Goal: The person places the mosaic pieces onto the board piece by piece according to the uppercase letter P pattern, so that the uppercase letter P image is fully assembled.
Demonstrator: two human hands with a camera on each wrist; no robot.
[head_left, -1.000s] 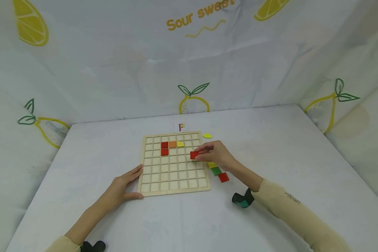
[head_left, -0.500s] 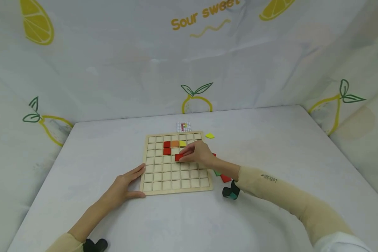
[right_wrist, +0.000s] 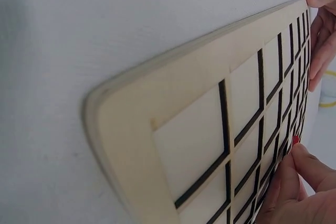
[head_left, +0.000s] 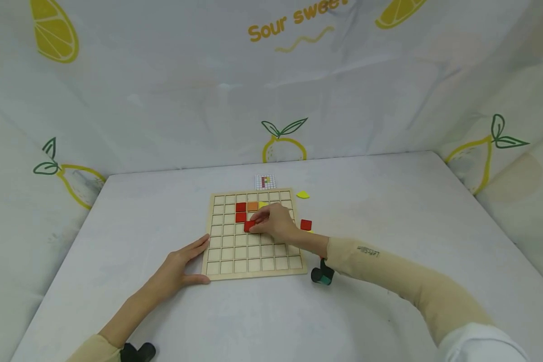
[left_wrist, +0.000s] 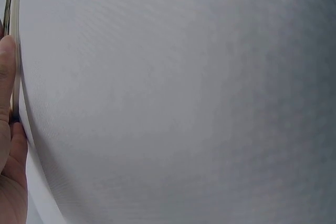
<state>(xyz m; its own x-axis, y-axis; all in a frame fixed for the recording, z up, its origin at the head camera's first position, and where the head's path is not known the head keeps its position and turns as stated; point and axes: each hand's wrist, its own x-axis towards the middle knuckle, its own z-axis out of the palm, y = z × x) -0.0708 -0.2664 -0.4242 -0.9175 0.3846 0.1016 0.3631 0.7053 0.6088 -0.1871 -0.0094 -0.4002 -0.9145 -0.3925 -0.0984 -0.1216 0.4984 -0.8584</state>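
A wooden grid board point(head_left: 253, 275) lies flat on the table in the head view. Two red square tiles point(head_left: 241, 217), an orange tile point(head_left: 252, 206) and a yellow piece, partly hidden by the right hand, sit in its upper cells. My right hand point(head_left: 275, 222) pinches another red square tile point(head_left: 249, 227) just below the lower red one; whether that tile touches the board cannot be told. The right wrist view shows the pinching fingertips point(right_wrist: 302, 153) low over the grid. My left hand point(head_left: 176, 269) rests against the board's left edge, fingers extended, thumb at the near corner.
A small pattern card point(head_left: 265, 182) with a coloured figure lies behind the board. Right of it are a yellow rounded piece point(head_left: 302, 194) and a loose red tile point(head_left: 305, 224); other pieces there are mostly covered by my right forearm. A printed curtain point(head_left: 185, 100) hangs behind.
My right hand has moved left across the board with the red tile, from its right side to below the placed red tiles. My left hand stays at the board's edge.
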